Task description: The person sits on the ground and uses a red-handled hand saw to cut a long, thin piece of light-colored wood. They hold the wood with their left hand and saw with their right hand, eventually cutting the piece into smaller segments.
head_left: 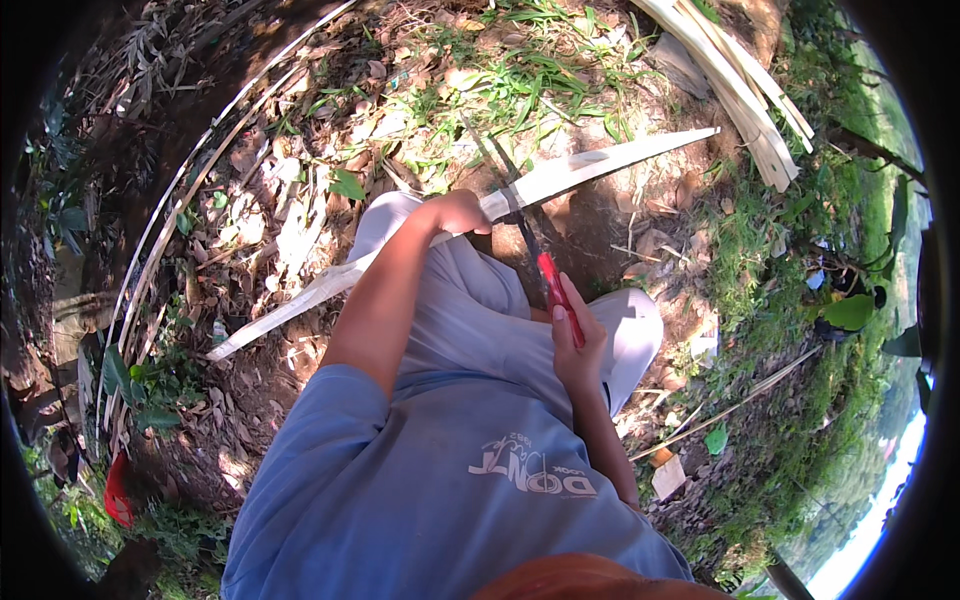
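Observation:
A long pale strip of split bamboo (590,165) lies slantwise across my lap, its far end up to the right and its near end down to the left. Around its middle my left hand (462,213) is closed, above my left knee. My right hand (580,340) grips the red handle (560,298) of a long knife. The dark, narrow blade (525,232) points away from me and crosses the strip just right of my left hand. Whether its edge bites into the bamboo, I cannot tell.
I sit on leaf-strewn ground with my legs bent. A bundle of pale split strips (745,95) lies at the far right. Long thin strips (165,225) curve along the left. A red object (118,490) rests at the lower left. Grass and a slope (840,400) border the right.

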